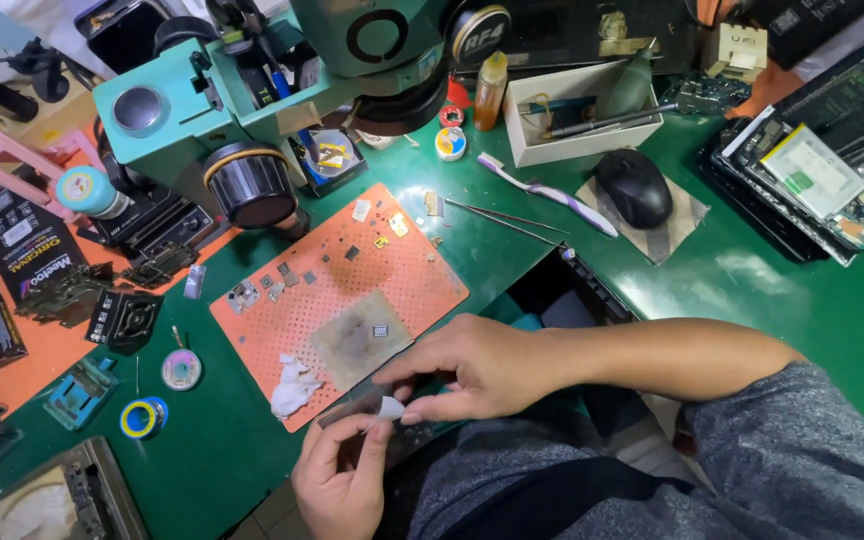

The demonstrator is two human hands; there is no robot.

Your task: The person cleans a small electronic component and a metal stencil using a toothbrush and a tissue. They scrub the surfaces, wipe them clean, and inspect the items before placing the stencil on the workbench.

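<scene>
- The right hand (477,365) pinches a small white wad, cotton or tissue by the look of it (390,407), between thumb and fingertips, pressing it against a dark, flat rectangular piece (352,408).
- The left hand (337,470) grips that dark piece from below, fingers curled round its near end; both hands sit at the front edge of the green-topped workbench (752,280), just past the near corner of the orange perforated silicone work mat (332,290).
- Judging by the grip, the step in hand is wiping or cleaning the dark piece's surface. I judge that this calls for light, even pressure and a steady hold underneath, so the piece does not flex or slip.
- A crumpled white tissue (292,388) lies on the mat's near-left corner, close to the left hand.
- On the mat's grey scorched patch (357,338) rests one small square chip (380,330); further small chips and metal shields are scattered over the mat's far half.
- The open white cardboard box (577,135) behind the mat holds a few slim tools and some wire; what else is in it is too small to tell.
- Beside the box stand a small amber bottle (490,90) and a black computer mouse on a grey pad (634,187).
- A teal stereo microscope (252,110) hangs over the mat's far end.
</scene>
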